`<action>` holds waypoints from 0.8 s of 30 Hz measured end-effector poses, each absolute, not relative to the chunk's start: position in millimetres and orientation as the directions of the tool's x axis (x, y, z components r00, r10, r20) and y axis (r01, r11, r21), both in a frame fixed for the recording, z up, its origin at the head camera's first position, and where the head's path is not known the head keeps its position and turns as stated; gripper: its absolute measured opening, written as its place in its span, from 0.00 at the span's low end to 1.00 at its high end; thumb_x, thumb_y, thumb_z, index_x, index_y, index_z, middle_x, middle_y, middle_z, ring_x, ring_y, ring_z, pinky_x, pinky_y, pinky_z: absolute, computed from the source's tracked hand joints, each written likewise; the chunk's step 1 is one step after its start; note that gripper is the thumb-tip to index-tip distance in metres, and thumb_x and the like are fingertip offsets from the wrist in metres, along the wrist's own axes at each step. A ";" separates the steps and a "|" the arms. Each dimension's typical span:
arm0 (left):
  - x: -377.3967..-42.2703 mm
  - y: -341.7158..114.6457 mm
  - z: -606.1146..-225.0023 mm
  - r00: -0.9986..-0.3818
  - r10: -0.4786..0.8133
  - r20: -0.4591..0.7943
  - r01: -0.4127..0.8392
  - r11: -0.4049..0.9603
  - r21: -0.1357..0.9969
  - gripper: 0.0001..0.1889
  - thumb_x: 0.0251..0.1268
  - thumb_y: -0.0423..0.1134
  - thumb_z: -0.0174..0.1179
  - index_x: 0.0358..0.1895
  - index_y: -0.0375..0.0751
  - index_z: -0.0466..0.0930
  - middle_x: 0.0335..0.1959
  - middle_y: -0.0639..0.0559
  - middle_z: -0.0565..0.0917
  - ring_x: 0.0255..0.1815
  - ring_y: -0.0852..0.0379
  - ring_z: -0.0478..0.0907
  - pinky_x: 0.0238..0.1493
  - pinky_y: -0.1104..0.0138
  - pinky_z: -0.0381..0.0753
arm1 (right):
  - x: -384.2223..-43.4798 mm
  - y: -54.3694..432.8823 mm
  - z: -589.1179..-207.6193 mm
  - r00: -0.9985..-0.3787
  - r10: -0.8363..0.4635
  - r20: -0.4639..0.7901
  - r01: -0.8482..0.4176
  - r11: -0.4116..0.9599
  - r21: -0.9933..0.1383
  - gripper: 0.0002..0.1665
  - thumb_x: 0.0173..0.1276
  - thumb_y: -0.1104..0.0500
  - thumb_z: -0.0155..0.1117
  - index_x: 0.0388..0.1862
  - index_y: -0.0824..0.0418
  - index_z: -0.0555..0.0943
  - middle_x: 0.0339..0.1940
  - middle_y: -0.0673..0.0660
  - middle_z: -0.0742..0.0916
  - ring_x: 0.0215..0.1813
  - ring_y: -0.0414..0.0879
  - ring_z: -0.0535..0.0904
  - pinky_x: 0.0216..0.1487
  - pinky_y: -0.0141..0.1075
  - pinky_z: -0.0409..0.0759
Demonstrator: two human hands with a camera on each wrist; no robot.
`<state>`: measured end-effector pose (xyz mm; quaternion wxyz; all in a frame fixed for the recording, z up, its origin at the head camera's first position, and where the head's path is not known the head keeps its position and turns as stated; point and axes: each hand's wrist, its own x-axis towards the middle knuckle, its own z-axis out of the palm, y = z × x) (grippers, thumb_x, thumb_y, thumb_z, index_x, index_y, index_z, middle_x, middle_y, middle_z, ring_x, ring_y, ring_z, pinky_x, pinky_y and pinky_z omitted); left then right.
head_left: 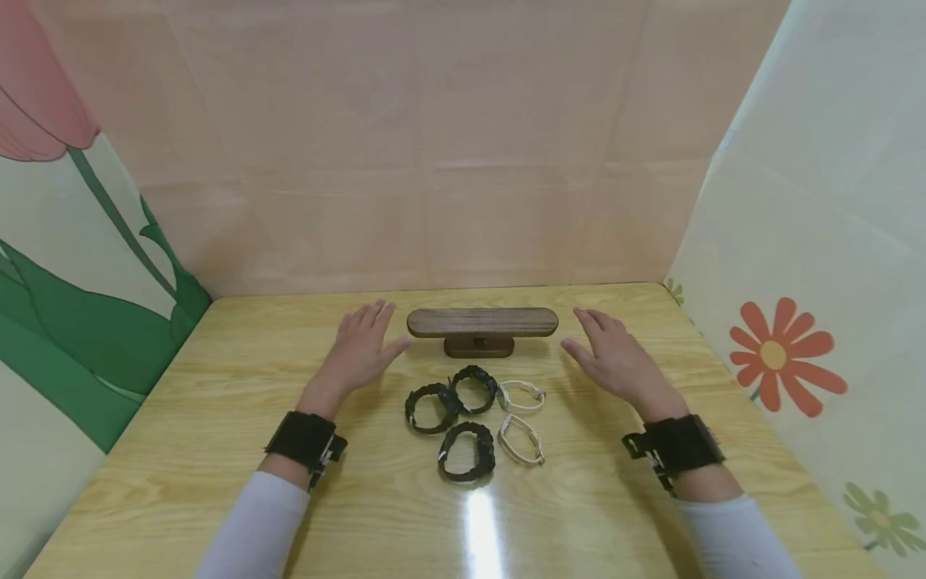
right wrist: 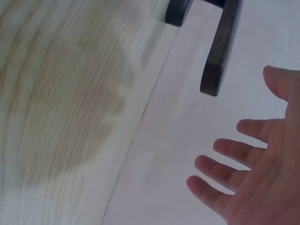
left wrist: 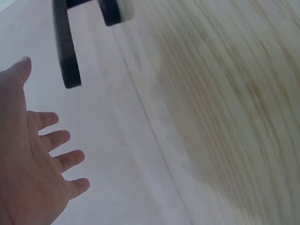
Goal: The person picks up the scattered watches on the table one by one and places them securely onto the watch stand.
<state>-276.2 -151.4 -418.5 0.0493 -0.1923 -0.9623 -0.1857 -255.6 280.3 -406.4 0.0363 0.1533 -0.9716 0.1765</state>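
Observation:
A dark wooden display stand (head_left: 481,323) with a rounded bar on a short base stands near the back of the table. My left hand (head_left: 358,352) hovers just left of it, fingers extended and apart from the bar. Mirroring that, my right hand (head_left: 615,359) is to the right of the stand, its fingers spread and holding nothing. In front of the stand lie three black watches, one at the left (head_left: 448,406), one at the top (head_left: 488,390) and one nearest me (head_left: 485,454). Beside them are two pale watches, an upper one (head_left: 504,396) and a lower one (head_left: 534,442).
The wood-grain table (head_left: 181,450) meets a pink cloth backdrop (head_left: 434,201) at its far edge. Flower-printed cloth walls rise at the left (head_left: 58,338) and right (head_left: 817,241). A bright light reflection falls on the table in front of the watches.

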 end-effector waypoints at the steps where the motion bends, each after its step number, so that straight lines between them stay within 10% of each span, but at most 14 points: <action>1: -276.3 -149.3 -418.0 -0.920 0.356 0.165 0.392 0.856 0.336 0.42 0.79 0.65 0.42 0.82 0.39 0.47 0.82 0.38 0.49 0.82 0.35 0.44 0.79 0.39 0.37 | -255.4 278.6 -406.7 -0.949 -0.287 0.132 -0.315 0.891 -0.328 0.47 0.80 0.34 0.41 0.83 0.63 0.50 0.79 0.72 0.59 0.78 0.72 0.53 0.73 0.68 0.55; 24: -263.2 -99.6 -411.9 -0.865 0.456 0.209 0.493 0.850 0.188 0.44 0.74 0.69 0.43 0.81 0.43 0.52 0.81 0.42 0.56 0.80 0.40 0.54 0.81 0.48 0.46 | -249.6 233.9 -413.8 -0.919 -0.367 0.145 -0.394 0.880 -0.267 0.38 0.79 0.41 0.54 0.75 0.65 0.66 0.70 0.72 0.74 0.69 0.69 0.72 0.68 0.63 0.71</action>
